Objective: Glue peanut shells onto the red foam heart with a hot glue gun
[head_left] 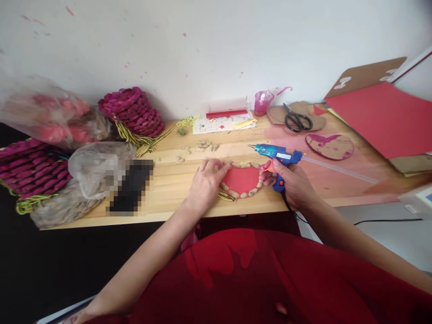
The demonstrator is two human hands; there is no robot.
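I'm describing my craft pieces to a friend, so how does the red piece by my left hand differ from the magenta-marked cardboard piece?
The red piece shows a red face, while the cardboard piece is brown with magenta patches. Peanuts line the red piece's edge; the cardboard piece carries none. Your left hand is at the red piece's edge, while the cardboard piece lies untouched on the table. Both are flat with curved outlines.

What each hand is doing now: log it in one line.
left hand: at left edge of red piece with peanut border | right hand: holds blue glue gun | farther back: loose peanuts, scissors
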